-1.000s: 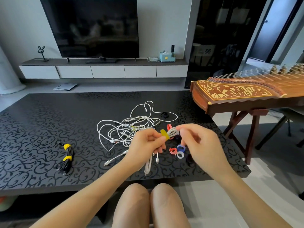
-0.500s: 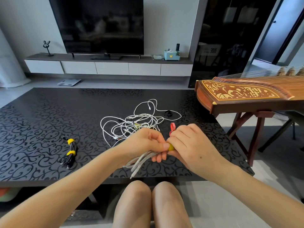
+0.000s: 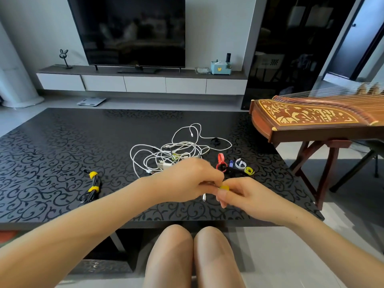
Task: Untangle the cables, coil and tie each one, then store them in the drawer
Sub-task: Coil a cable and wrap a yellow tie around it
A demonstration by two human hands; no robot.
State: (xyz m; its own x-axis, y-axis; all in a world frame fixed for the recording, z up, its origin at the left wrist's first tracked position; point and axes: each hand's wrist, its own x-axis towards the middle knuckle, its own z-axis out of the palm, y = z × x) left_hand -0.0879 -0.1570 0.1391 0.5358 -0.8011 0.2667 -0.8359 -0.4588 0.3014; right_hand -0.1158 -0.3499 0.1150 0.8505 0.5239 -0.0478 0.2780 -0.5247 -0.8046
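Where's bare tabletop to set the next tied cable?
Free: black patterned table left of and behind the black coiled cable with yellow ties; the gap between it and the tangled white cables. Crowded: that tangle, loose coloured ties beside it, left hand, right hand at near edge.

Your left hand (image 3: 187, 179) and right hand (image 3: 245, 194) have dropped toward the near edge of the surface (image 3: 62, 142). They are now off the loose ties (image 3: 234, 166), which lie uncovered at about one o'clock from them. The white cable (image 3: 204, 197) that trailed out of your left hand half a second ago is now tucked under it, with only one connector dangling. The yellow tie (image 3: 224, 187) has gone from the top of the coil to your right fingertips, pinched against the left hand.
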